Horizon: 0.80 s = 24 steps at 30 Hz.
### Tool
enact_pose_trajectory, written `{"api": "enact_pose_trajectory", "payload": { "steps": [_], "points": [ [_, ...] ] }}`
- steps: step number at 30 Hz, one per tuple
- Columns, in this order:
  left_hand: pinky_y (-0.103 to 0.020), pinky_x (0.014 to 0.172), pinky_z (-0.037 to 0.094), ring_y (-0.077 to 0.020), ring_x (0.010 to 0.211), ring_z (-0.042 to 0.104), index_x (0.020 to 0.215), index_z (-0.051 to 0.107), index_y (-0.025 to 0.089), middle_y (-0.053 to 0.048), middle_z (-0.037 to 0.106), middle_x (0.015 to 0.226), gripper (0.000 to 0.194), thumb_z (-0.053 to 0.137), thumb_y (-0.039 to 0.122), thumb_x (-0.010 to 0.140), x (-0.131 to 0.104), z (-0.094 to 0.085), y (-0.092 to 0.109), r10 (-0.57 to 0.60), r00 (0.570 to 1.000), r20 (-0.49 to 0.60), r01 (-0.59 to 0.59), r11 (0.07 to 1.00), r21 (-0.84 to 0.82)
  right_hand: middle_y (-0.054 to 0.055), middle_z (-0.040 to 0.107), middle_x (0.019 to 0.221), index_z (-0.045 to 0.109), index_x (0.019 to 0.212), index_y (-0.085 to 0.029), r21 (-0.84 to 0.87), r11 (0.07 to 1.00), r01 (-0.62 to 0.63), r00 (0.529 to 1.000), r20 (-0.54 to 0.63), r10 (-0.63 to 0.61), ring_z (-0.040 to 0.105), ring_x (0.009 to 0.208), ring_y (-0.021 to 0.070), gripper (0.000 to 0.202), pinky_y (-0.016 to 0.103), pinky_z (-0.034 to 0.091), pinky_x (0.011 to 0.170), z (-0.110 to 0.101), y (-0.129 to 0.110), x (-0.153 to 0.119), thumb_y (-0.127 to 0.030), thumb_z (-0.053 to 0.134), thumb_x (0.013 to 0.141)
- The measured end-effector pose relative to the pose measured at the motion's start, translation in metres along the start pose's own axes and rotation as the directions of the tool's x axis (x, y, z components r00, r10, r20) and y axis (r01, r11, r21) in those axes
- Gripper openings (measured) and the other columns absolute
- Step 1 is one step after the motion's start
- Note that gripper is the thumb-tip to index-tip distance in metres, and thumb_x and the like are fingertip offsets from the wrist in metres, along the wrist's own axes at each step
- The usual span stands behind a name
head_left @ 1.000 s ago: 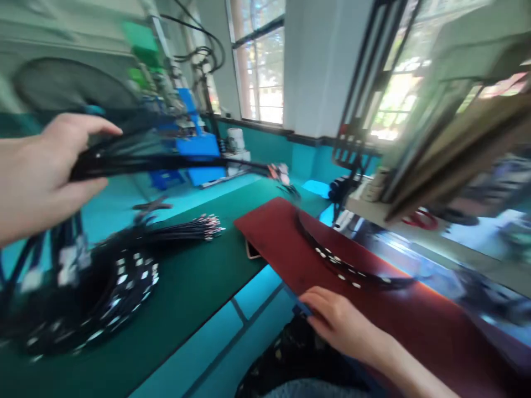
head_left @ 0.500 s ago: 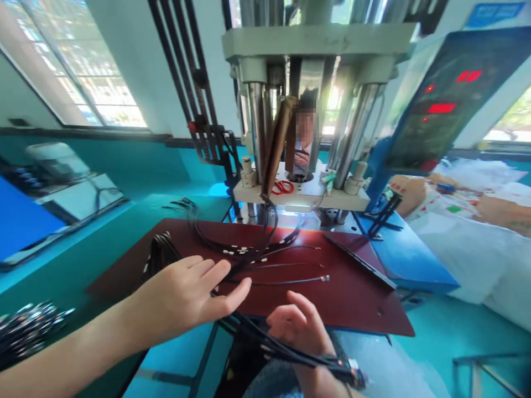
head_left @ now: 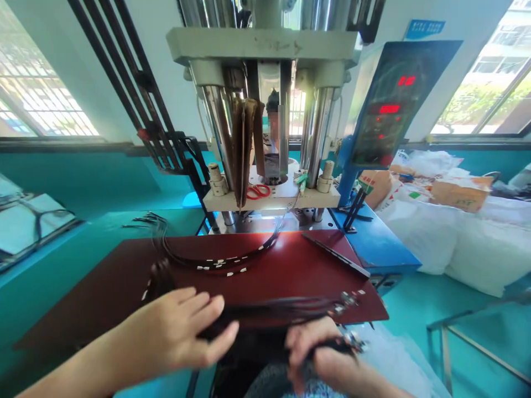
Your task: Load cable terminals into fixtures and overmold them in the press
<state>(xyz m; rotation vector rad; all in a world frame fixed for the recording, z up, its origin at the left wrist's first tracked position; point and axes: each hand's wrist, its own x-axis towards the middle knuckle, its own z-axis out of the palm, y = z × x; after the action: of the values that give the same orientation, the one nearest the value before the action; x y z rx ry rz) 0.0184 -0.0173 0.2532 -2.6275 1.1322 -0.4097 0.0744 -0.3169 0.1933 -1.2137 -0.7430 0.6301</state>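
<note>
And there it is: the right hand [head_left: 332,362], open a moment ago, now curls around black cables [head_left: 282,305] at the red board's [head_left: 290,276] near edge, steadying their ends; the left hand's [head_left: 170,334] fingers stay apart.

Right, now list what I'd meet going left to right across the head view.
Left window, left hand, red-handled scissors, right hand, red digits on the control panel, right window.
</note>
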Motion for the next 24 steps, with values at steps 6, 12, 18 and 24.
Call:
{"api": "enact_pose_trajectory", "payload": {
  "steps": [6, 12, 18, 24],
  "points": [
    [-0.034, 0.079, 0.044, -0.0202, 0.095, 0.055, 0.115, 0.05, 0.035, -0.006, 0.056, 0.112, 0.045, 0.05, 0.01, 0.079, 0.031, 0.042, -0.044, -0.08, 0.984, 0.16, 0.071, 0.996, 0.061, 0.003, 0.057, 0.06, 0.061, 0.092, -0.01, 0.503, 0.858, -0.1, 0.97, -0.144, 0.198, 0.051, 0.047, 0.0087, 0.025, 0.02, 0.039, 0.047, 0.009, 0.037, 0.046, -0.032, 0.059, 0.078],
    [-0.048, 0.096, 0.031, -0.0304, 0.117, 0.039, 0.101, 0.054, 0.025, -0.007, 0.045, 0.127, 0.031, 0.059, 0.041, 0.075, 0.064, 0.057, -0.008, -0.194, 0.968, 0.16, 0.236, 0.923, -0.303, -0.001, 0.051, 0.053, 0.061, 0.086, -0.009, 0.307, 0.936, -0.171, 0.944, -0.222, 0.245, 0.042, 0.042, 0.005, 0.029, 0.017, 0.029, 0.041, -0.002, 0.032, 0.061, -0.037, 0.055, 0.08],
    [-0.026, 0.071, 0.042, -0.0164, 0.083, 0.055, 0.121, 0.036, 0.022, -0.004, 0.058, 0.095, 0.043, 0.048, 0.034, 0.082, 0.126, 0.055, 0.015, -0.165, 0.933, 0.319, 0.358, 0.364, -0.86, 0.001, 0.055, 0.063, 0.066, 0.077, -0.013, -0.225, 0.969, -0.099, 0.959, -0.28, 0.033, 0.047, 0.057, 0.0088, 0.015, 0.02, 0.036, 0.051, -0.031, 0.016, 0.064, -0.027, 0.062, 0.073],
    [-0.02, 0.049, 0.028, -0.0082, 0.054, 0.038, 0.094, 0.05, 0.016, 0.003, 0.044, 0.063, 0.028, 0.043, 0.04, 0.084, 0.148, 0.066, 0.004, -0.101, 0.86, 0.5, 0.498, -0.053, -0.866, 0.001, 0.056, 0.092, 0.057, 0.108, -0.025, -0.066, 0.992, 0.105, 0.819, -0.56, -0.124, 0.053, 0.08, 0.0122, 0.031, 0.023, 0.043, 0.071, -0.075, 0.003, 0.056, -0.034, 0.06, 0.078]
  ]
}}
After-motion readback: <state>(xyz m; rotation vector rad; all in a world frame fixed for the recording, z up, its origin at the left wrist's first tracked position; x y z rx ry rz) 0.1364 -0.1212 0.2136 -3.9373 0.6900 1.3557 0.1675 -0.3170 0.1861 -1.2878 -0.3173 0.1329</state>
